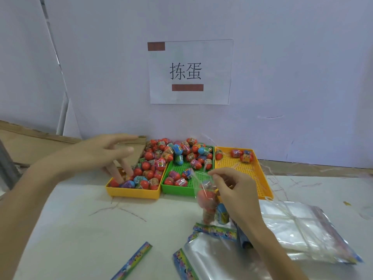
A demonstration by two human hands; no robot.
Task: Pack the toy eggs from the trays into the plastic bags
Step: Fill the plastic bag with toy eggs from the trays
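Three trays stand side by side at the wall. The left yellow tray (133,192) is heaped with toy eggs (159,156), the green tray (177,189) is partly filled, and the right yellow tray (260,178) has a few eggs at its far end. My left hand (105,152) reaches into the left yellow tray with fingers spread, two fingertips down among the eggs. My right hand (236,190) pinches the top of a clear plastic bag (207,203), which hangs above the table with eggs inside.
A stack of clear plastic bags (306,229) lies at the right on the white table (80,229). Another bag (212,257) and a colourful header strip (133,261) lie near the front. Cardboard (30,142) lies at the back left; a paper sign (189,71) hangs on the wall.
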